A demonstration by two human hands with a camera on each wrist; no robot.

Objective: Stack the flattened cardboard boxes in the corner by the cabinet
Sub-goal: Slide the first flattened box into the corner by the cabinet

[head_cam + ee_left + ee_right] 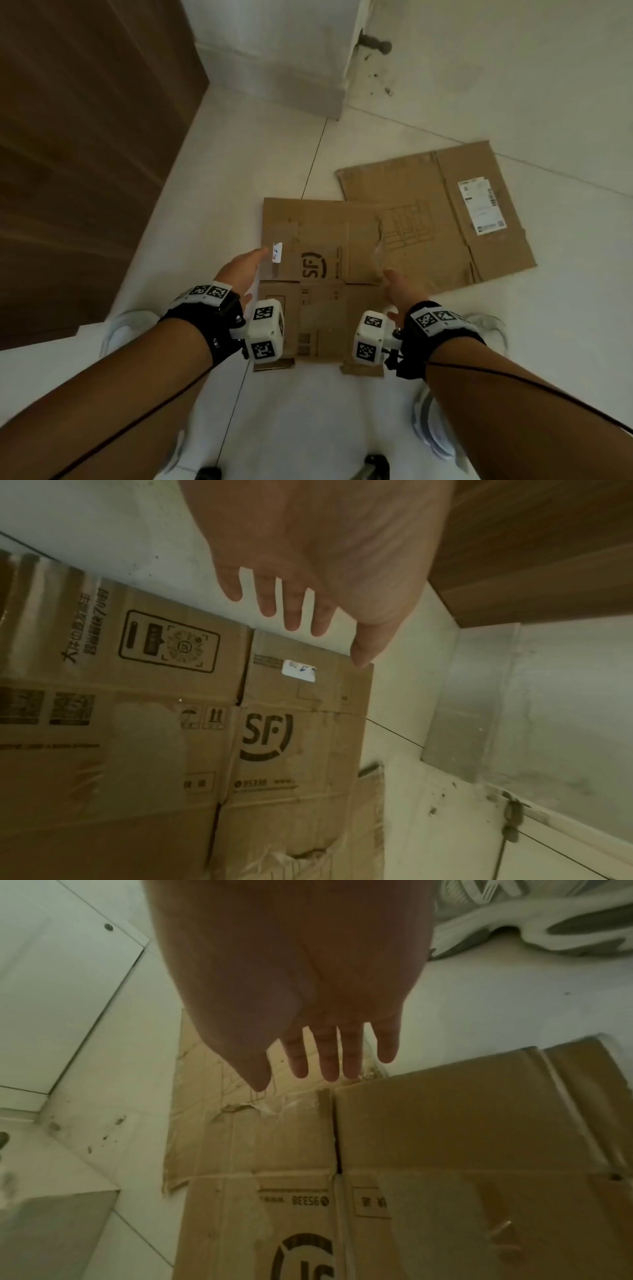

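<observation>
Both hands are spread and hold nothing — the left hand [241, 270] reaches over the left edge of the near box [322, 274], the right hand [399, 287] over its right edge, probably to lift it by both sides. This box lies flat on the floor [274, 144], overlapping the far box [445, 212] — the corner by the cabinet [85, 137] lies ahead to the left.

A: Floor? 
B: Pale tiled floor [479, 85], thin dark grout lines, dark specks nr the corner. 
A: Furniture? 
B: Brown wood-grain cabinet [85, 137] at left, running to the floor. 
A: Walls? 
B: White wall [274, 27] w/ grey skirting [274, 85], scuffed; dark doorstop [375, 42] low at its outer corner. Light dim, even.
</observation>
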